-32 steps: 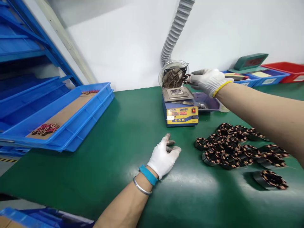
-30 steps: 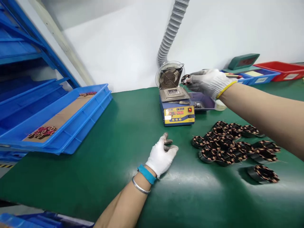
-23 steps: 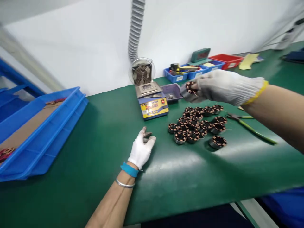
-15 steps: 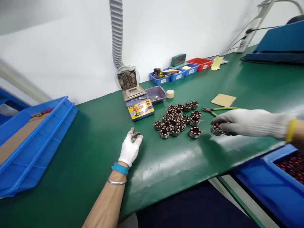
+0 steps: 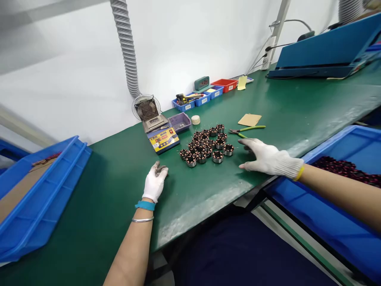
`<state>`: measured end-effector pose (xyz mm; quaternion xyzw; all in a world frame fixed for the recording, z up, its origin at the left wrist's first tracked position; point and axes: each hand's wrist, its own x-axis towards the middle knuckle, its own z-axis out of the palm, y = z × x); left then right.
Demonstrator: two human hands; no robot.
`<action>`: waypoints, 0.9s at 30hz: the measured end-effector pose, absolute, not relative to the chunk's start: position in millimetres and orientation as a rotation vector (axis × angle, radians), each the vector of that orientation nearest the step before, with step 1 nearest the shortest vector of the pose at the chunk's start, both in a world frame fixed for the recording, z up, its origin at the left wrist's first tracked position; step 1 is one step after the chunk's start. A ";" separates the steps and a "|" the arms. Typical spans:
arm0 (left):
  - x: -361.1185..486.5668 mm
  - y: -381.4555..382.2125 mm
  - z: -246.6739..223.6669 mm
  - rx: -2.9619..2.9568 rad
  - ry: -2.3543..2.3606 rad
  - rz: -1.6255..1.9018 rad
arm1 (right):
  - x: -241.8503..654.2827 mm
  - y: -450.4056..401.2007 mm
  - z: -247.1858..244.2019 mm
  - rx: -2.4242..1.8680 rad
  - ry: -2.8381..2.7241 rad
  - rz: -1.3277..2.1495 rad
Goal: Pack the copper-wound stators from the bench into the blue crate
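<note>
A group of copper-wound motor stators [image 5: 201, 147], small rings with thin wire ends sticking up, stands on the green table. My right hand [image 5: 263, 159], in a white glove, is open just right of the group, thumb and fingers spread and holding nothing. Closest to it is a single stator [image 5: 228, 149] at the group's right edge. My left hand [image 5: 154, 184], also gloved, rests on the table left of the stators. Its fingers are loosely bent and a little apart, with no object visible in them. Green-handled cutting pliers [image 5: 251, 128] lie behind my right hand.
A yellow-and-blue soldering station [image 5: 163, 140] stands behind my left hand, beside a purple tray [image 5: 180, 122]. Small blue bins [image 5: 188, 106] line the wall. A blue crate [image 5: 56, 186] is at left; another blue crate [image 5: 315, 159] with dark red parts sits below the table edge.
My right hand has moved left and let go of a stator, which now stands at the group's right side. The camera view has turned right. My left hand stays on the table.
</note>
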<state>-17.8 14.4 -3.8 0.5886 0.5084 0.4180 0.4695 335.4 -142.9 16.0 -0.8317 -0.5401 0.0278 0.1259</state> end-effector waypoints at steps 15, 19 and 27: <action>-10.8 0.9 -9.6 1.420 1.209 1.004 | 282.4 -64.1 26.5 -2.469 -1.814 0.203; 8.5 -16.0 -9.9 1.508 1.164 0.948 | 277.5 -63.5 28.8 -2.525 -1.682 0.212; 44.9 -18.6 -6.4 1.665 1.026 0.758 | 290.6 -63.8 29.8 -2.501 -1.813 0.218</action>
